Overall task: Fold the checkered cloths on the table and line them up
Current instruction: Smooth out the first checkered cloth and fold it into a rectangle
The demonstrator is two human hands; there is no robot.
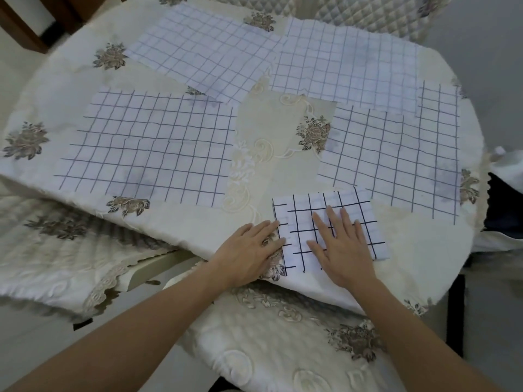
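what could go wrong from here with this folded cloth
1. The folded cloth lies close to the near edge of the table; once the right hand and left hand lift, it might spring open or slip off.
2. Its far corner seems to overlap the unfolded cloth on the right; pulling that one next could drag the fold askew.

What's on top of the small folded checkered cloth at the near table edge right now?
The right hand lies flat on the folded cloth; the left hand touches its left edge with its fingertips. The cloth under the right palm is hidden.
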